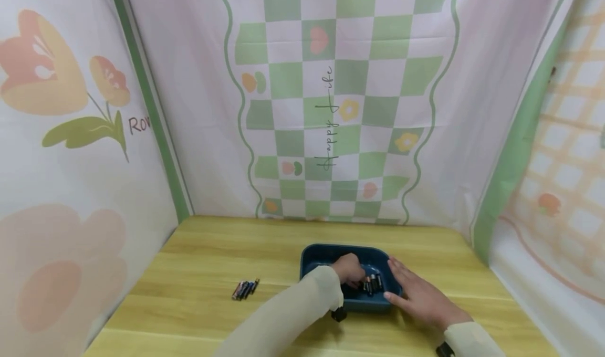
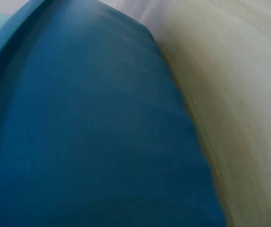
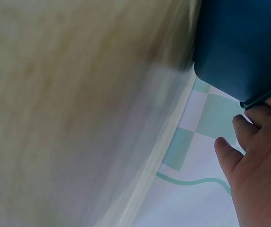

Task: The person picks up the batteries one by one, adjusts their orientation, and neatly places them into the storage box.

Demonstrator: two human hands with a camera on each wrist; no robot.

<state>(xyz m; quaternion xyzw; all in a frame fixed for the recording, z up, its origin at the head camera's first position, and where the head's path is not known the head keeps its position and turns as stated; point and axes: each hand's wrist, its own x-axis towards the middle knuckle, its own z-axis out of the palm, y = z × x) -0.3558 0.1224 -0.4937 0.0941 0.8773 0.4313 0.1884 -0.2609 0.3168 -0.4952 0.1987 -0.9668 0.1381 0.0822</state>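
Observation:
A dark blue rectangular bin (image 1: 366, 306) stands on the table towards the right, its outer wall filling most of the left wrist view. My left hand (image 1: 348, 269) reaches down inside it with bent fingers, right beside several small batteries (image 1: 373, 283) lying together on the bin's floor. The fingertips are hidden, so I cannot tell whether they pinch a battery. My right hand (image 1: 420, 294) rests against the bin's right side, fingers extended along the rim and thumb near the front corner. In the right wrist view, the right hand (image 3: 263, 161) shows its fingers at the rim.
Another group of batteries (image 1: 245, 289) lies side by side on the wooden table (image 1: 198, 252), left of the bin. A checkered curtain (image 1: 350, 84) hangs behind the table's back edge, with printed cloth on both sides.

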